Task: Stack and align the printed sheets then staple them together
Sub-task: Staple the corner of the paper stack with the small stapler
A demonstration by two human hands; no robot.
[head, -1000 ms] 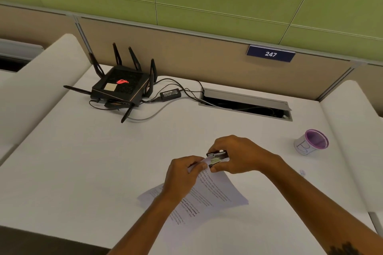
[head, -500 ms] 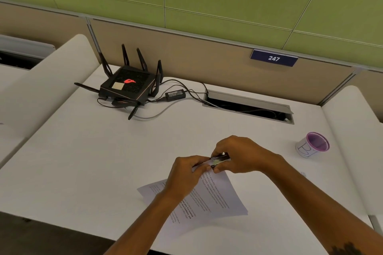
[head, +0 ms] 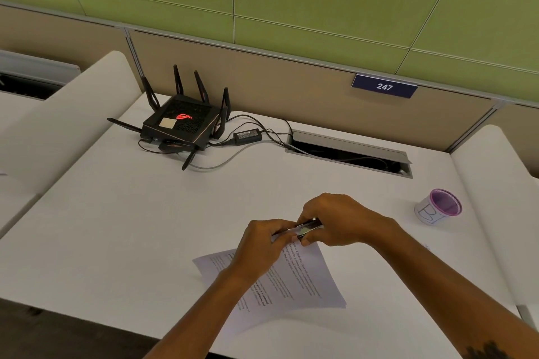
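White cubicle desk (head: 122, 230), green wall behind, router (head: 182, 124) at back left. Printed sheets (head: 294, 280) lie near the front edge w/ far corner lifted. Left hand (head: 262, 245) pinches that corner; right hand (head: 338, 221) is clamped round the stapler (head: 309, 229) over it. Risk: sheets slip out of line under the squeeze, so staple bites crooked or misses a page.

The stapler (head: 308, 229) was mostly hidden under the right hand (head: 338, 221); the sheets' (head: 294, 280) print was too small to read.
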